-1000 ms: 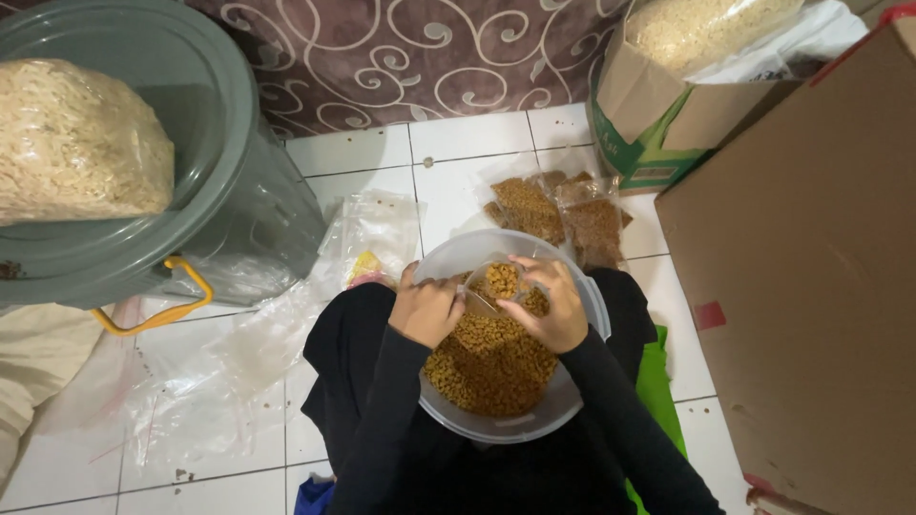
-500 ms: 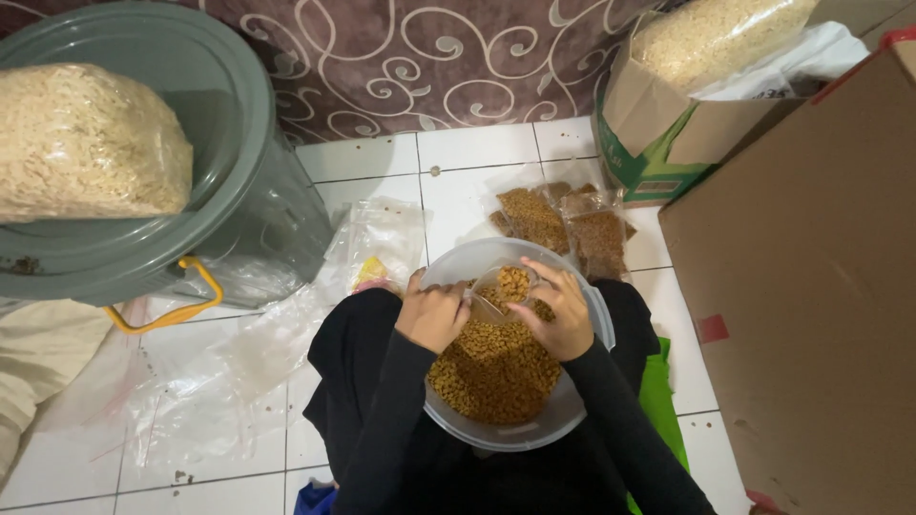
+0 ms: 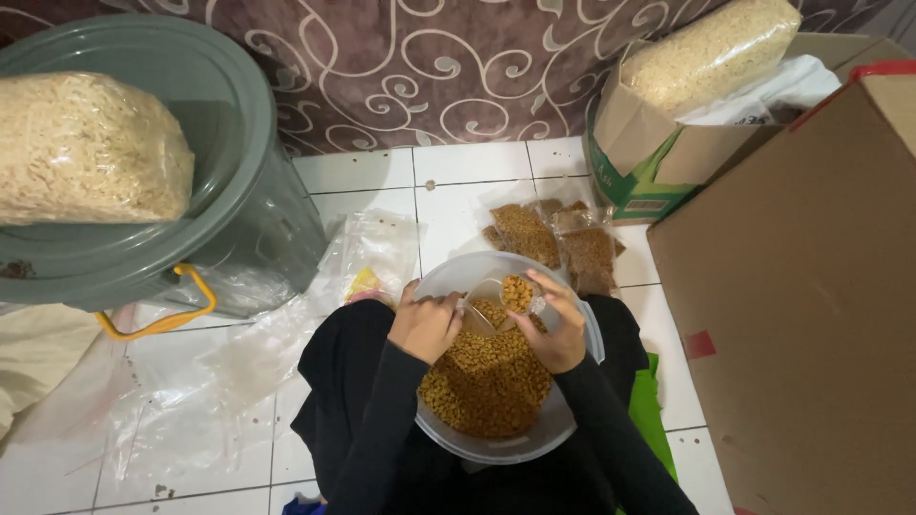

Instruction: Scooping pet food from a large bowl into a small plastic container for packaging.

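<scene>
A clear plastic bowl rests on my lap, filled with small yellow-brown snack pieces. My right hand grips a small clear cup heaped with the same pieces, held over the bowl's far side. My left hand is closed on a thin clear plastic bag right next to the cup. I cannot tell whether the cup touches the bag. Both arms wear black sleeves.
Several filled small snack bags lie on the white tiles beyond the bowl. A grey-green lidded bin at left carries a large bag of pale crackers. Empty plastic bags lie at left. Cardboard boxes stand at right.
The heaped cup now shows raised between my hands near the bowl's far rim. My hands stayed over the bowl, and the view shifted slightly.
</scene>
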